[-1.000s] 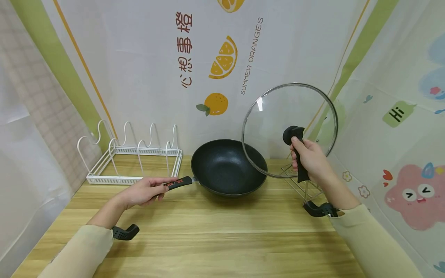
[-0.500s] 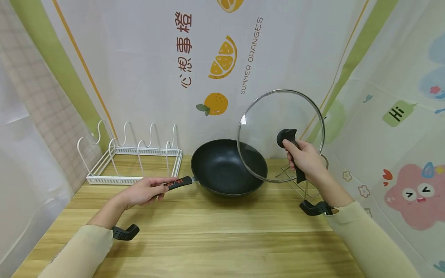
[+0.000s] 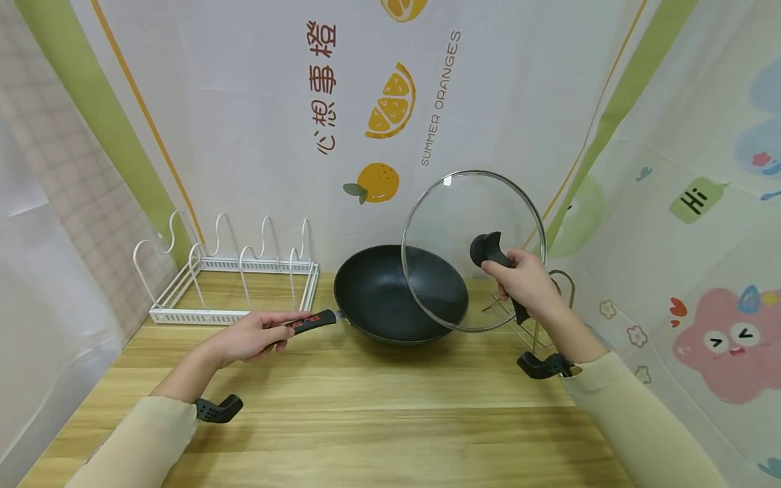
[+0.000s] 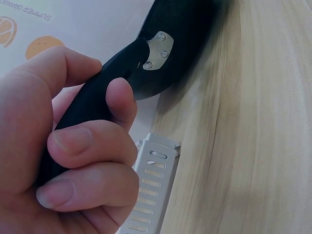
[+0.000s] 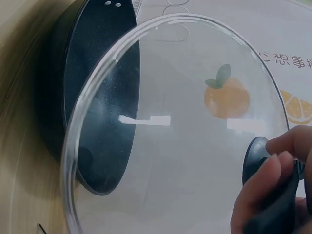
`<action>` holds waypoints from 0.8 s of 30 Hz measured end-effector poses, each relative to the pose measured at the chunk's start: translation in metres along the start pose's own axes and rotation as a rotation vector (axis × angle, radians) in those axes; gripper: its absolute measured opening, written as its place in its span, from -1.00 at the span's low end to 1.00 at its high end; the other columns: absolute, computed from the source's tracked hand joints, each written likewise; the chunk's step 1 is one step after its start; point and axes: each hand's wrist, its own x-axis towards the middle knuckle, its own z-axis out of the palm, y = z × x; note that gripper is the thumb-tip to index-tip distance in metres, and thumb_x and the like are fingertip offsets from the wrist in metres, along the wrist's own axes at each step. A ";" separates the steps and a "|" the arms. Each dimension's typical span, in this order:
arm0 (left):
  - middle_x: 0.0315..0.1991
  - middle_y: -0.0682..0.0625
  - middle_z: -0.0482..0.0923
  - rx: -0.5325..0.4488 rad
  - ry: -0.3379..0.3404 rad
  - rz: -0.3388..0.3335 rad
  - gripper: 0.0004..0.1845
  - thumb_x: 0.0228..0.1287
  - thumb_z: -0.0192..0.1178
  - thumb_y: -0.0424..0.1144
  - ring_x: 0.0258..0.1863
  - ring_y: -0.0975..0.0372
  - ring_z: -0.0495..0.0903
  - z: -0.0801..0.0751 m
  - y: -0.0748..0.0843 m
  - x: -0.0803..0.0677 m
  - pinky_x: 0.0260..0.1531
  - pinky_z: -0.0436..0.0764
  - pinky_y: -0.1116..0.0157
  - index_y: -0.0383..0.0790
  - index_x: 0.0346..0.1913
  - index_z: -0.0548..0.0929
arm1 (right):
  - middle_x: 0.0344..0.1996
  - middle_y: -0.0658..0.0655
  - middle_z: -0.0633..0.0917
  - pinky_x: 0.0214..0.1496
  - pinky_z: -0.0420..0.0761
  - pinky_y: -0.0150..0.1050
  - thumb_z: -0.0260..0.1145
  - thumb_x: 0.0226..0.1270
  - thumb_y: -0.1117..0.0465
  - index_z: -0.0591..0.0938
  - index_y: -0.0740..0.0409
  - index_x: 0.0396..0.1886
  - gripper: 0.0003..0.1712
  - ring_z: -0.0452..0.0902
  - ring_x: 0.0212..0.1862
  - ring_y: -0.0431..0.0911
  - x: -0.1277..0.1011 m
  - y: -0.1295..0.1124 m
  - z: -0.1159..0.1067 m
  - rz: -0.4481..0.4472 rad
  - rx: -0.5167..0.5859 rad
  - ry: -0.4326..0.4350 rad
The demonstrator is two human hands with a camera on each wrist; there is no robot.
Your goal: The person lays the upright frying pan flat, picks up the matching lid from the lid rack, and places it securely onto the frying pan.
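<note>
A black wok (image 3: pixel 384 298) stands on the wooden table, its inside facing up. My left hand (image 3: pixel 253 335) grips the wok's handle (image 3: pixel 314 321); in the left wrist view, fingers curl round that black handle (image 4: pixel 83 105) below its riveted metal bracket. Tilted in the air, a round glass lid (image 3: pixel 451 210) with a metal rim overlaps the wok's right part in the head view. My right hand (image 3: pixel 527 281) holds the lid by its black knob handle (image 3: pixel 488 251). Seen from the right wrist, the lid (image 5: pixel 180 146) is apart from the wok, its rim crossing in front of it.
A white wire rack (image 3: pixel 201 316) with upright loops sits left of the wok. To the right, partly behind my right arm, is a metal wire stand (image 3: pixel 518 332). A printed cloth (image 3: pixel 256 135) hangs behind the table (image 3: pixel 390 434).
My right hand has carried the lid left and down, so it overlaps more of the wok in the head view. The left hand and the wok have stayed put.
</note>
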 end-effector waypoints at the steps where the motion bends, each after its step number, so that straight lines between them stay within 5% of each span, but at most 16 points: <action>1: -0.39 -0.13 0.58 -0.002 -0.002 0.001 -0.47 0.69 0.23 -0.04 -0.73 0.33 0.20 0.000 0.000 0.000 -0.70 0.22 0.42 0.03 0.60 0.55 | -0.65 -0.04 0.53 -0.37 0.57 -0.18 0.36 0.62 -0.01 0.54 0.24 -0.12 -0.62 0.50 -0.58 -0.14 0.000 0.000 0.001 -0.003 -0.010 -0.003; 7: -0.39 -0.13 0.58 -0.007 -0.010 0.014 -0.46 0.71 0.21 -0.08 -0.73 0.34 0.22 0.000 -0.002 0.001 -0.70 0.24 0.43 -0.03 0.62 0.51 | -0.64 -0.06 0.43 -0.45 0.46 -0.22 0.36 0.58 0.00 0.48 0.20 -0.23 -0.62 0.39 -0.57 -0.13 0.004 -0.002 0.006 0.000 -0.075 -0.011; 15: -0.41 -0.07 0.56 -0.006 -0.007 0.035 -0.44 0.71 0.20 -0.15 -0.71 0.33 0.22 0.000 -0.001 0.000 -0.70 0.22 0.42 -0.09 0.64 0.48 | -0.51 0.05 0.54 -0.42 0.48 -0.21 0.37 0.47 -0.02 0.55 0.18 -0.30 -0.64 0.47 -0.47 -0.04 0.011 -0.007 0.017 -0.044 -0.258 0.067; 24: -0.40 -0.10 0.58 -0.001 0.000 0.015 -0.46 0.70 0.22 -0.09 -0.72 0.34 0.22 0.002 -0.001 0.000 -0.69 0.24 0.43 -0.04 0.61 0.53 | -0.12 0.25 0.75 -0.22 0.50 -0.19 0.35 0.47 -0.07 0.67 0.24 0.11 -0.51 0.56 -0.17 0.08 0.023 -0.002 0.026 -0.051 -0.380 0.074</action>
